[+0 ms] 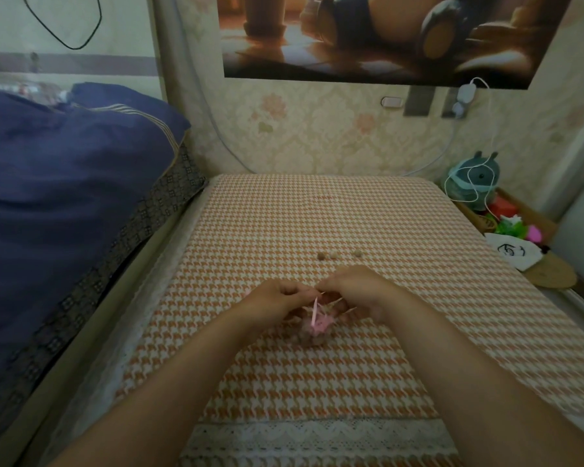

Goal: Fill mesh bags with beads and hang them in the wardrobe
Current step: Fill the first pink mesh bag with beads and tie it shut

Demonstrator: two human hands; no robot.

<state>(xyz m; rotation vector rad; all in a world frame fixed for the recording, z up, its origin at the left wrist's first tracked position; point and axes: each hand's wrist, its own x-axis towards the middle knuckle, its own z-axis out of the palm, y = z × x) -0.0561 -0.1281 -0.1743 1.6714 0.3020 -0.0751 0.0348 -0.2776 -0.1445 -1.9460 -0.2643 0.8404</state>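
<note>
Head view: a small mesh bag [312, 326], sheer and pinkish, bulges with round brownish beads [309, 339]. It lies on the cloth just under and between the two hands, slightly nearer the person than the fingertips. Above it the left hand [277, 299] and the right hand [354, 288] come close together, fingers curled. Each pinches a strand of the thin drawstring [315, 310], pink on the left-hand side and pale on the right, running up from the bag's mouth. Blur hides the exact finger placement. Just beyond the right hand a few loose beads [332, 255], round and tan, rest in a short row, apart from both hands. Under everything lies the tablecloth [317, 210], woven orange-and-white houndstooth with a white lace border nearest the person. Far left of the left hand is rumpled dark blue bedding [64, 197]. Well beyond and right of the right hand sits a teal plush toy [479, 178] looped with white cable [471, 193].
</note>
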